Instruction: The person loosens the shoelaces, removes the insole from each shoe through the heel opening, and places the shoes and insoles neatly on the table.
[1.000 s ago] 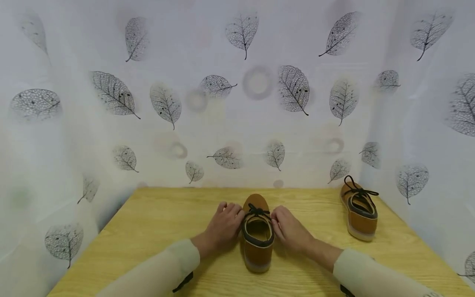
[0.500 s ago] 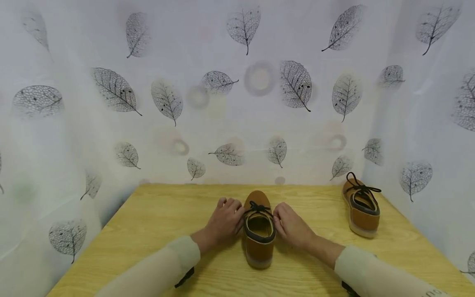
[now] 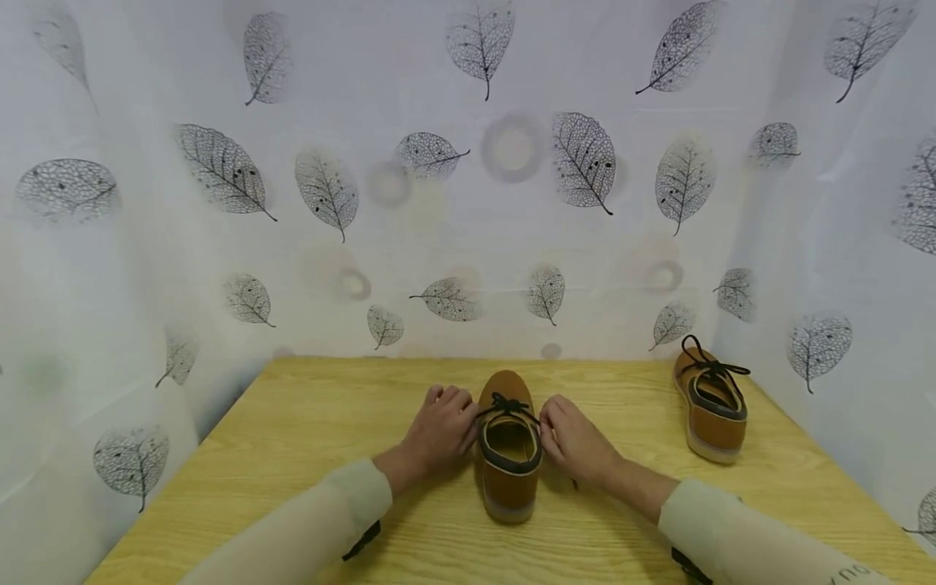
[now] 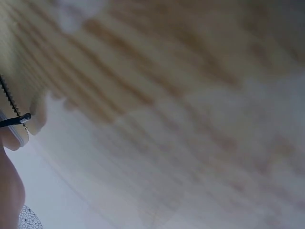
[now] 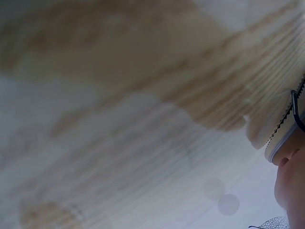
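Observation:
A brown lace-up shoe [image 3: 509, 491] with a dark padded collar stands mid-table, its heel towards me. A black shoelace [image 3: 508, 403] is tied in a bow across it. At the shoe's left side my left hand [image 3: 442, 431] pinches the lace, fingers curled. My right hand [image 3: 579, 439] pinches the lace on the other side, and a dark lace tip shows below it. Both fingertips are partly hidden. In the left wrist view a lace end [image 4: 19, 120] hangs over the shoe's stitched edge; a lace loop [image 5: 296, 110] shows in the right wrist view.
A second brown shoe [image 3: 717, 431], its black laces tied in a bow, stands at the table's right rear. The wooden table [image 3: 314, 406] meets a leaf-patterned curtain [image 3: 409, 244] at the back and sides.
The head view has tilted slightly down, shifting the scene upwards. A dark lace tip now shows beneath my right hand. Both hands stay beside the shoe.

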Available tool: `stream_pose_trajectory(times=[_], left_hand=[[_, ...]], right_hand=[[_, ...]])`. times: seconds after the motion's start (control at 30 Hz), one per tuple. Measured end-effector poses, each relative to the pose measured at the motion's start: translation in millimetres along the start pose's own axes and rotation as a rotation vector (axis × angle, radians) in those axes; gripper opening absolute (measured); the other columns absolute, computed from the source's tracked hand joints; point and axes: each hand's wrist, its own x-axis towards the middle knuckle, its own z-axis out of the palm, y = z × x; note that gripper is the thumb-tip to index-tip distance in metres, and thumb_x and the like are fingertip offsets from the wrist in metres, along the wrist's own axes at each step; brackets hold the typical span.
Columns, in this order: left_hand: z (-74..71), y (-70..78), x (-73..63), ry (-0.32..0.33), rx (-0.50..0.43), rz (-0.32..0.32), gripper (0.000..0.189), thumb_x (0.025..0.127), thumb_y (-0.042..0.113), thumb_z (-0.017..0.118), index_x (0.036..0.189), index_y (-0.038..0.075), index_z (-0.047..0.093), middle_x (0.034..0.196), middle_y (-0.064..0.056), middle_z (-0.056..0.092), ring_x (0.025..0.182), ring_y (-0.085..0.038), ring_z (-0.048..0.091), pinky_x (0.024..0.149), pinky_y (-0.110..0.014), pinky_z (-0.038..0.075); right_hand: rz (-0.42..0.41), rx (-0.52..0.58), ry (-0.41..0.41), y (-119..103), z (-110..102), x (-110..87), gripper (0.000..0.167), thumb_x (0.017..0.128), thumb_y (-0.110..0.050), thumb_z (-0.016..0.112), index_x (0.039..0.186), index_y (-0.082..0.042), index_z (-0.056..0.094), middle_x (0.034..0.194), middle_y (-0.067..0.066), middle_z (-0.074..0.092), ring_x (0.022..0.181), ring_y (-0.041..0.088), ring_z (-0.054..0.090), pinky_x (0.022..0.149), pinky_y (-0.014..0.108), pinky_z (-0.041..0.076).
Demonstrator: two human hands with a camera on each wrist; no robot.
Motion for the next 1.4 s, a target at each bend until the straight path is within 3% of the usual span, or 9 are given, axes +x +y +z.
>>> stream_pose_trajectory(times=[0.3,0.63,0.77,0.83,1.03,1.13,1.2,1.3,1.4], left_hand=[[1.2,0.2,-1.5,-0.042,0.005,-0.041,0.013,0.098,0.024,0.053,0.094,0.015,0.061,0.092,0.000,0.055,0.088,-0.021,0.051,0.085,-0.040,0.036],[5.5,2.3,-4.8,-0.003,-0.001,-0.049,0.010,0.096,0.023,0.057,0.091,0.016,0.061,0.085,0.001,0.055,0.080,-0.019,0.049,0.079,-0.038,0.034],[5.1,2.9,-5.5,-0.021,0.002,-0.055,0.010,0.096,0.023,0.057,0.091,0.016,0.063,0.081,0.002,0.057,0.076,-0.018,0.051,0.076,-0.037,0.035],[4.4,2.4,-4.4,-0.040,0.005,-0.060,0.010,0.096,0.023,0.058,0.091,0.016,0.063,0.081,0.002,0.058,0.076,-0.018,0.054,0.075,-0.036,0.037],[1.1,-0.6,-2.7,-0.118,-0.033,-0.077,0.011,0.097,0.024,0.059,0.095,0.014,0.064,0.082,-0.001,0.061,0.075,-0.020,0.059,0.069,-0.036,0.044],[0.2,-2.6,-1.8,-0.154,-0.056,-0.069,0.013,0.098,0.024,0.057,0.096,0.014,0.064,0.085,-0.001,0.063,0.079,-0.020,0.061,0.068,-0.036,0.045],[0.2,-3.2,-0.3,-0.183,-0.060,-0.065,0.014,0.099,0.025,0.056,0.098,0.014,0.064,0.088,-0.001,0.064,0.082,-0.020,0.062,0.070,-0.036,0.046],[-2.5,-3.2,2.2,-0.201,-0.060,-0.055,0.014,0.099,0.025,0.055,0.100,0.014,0.064,0.091,-0.002,0.065,0.087,-0.021,0.063,0.073,-0.037,0.047],[-6.8,-2.3,1.3,-0.172,-0.049,-0.049,0.012,0.098,0.023,0.057,0.100,0.014,0.064,0.090,-0.002,0.065,0.086,-0.022,0.063,0.072,-0.038,0.047]], right_hand=[[0.033,-0.028,-0.030,-0.2,-1.4,-0.4,0.010,0.085,-0.004,0.060,0.085,-0.011,0.053,0.085,-0.005,0.047,0.080,0.009,0.044,0.071,0.027,0.045],[-0.002,-0.045,0.001,0.0,-0.9,-4.6,0.012,0.080,-0.003,0.061,0.081,-0.012,0.053,0.082,-0.006,0.046,0.078,0.009,0.044,0.071,0.029,0.044],[-0.007,-0.043,-0.009,-0.4,-1.6,-4.9,0.013,0.079,-0.001,0.061,0.079,-0.012,0.053,0.081,-0.006,0.046,0.077,0.009,0.043,0.070,0.029,0.044],[0.040,-0.014,-0.048,-1.1,-3.2,-3.5,0.014,0.081,-0.001,0.060,0.079,-0.012,0.053,0.081,-0.005,0.046,0.077,0.009,0.042,0.069,0.028,0.043],[0.328,0.172,-0.177,-3.6,-5.1,-3.8,0.013,0.089,-0.003,0.056,0.079,-0.012,0.054,0.081,-0.002,0.049,0.073,0.010,0.043,0.067,0.026,0.041],[0.359,0.169,-0.177,0.5,-3.8,-11.6,0.013,0.088,-0.004,0.057,0.078,-0.012,0.055,0.082,-0.002,0.052,0.075,0.010,0.046,0.069,0.028,0.043],[0.302,0.106,-0.167,4.6,-8.2,-13.3,0.013,0.085,-0.005,0.059,0.076,-0.013,0.055,0.082,-0.002,0.054,0.076,0.010,0.048,0.071,0.029,0.045],[0.064,-0.081,-0.145,12.7,-24.7,-6.4,0.014,0.081,-0.007,0.061,0.073,-0.014,0.052,0.081,-0.001,0.053,0.073,0.014,0.046,0.069,0.034,0.042],[-0.166,-0.262,-0.079,18.2,-35.3,-0.7,0.016,0.077,-0.008,0.062,0.072,-0.015,0.049,0.079,0.001,0.052,0.069,0.017,0.042,0.065,0.035,0.036]])
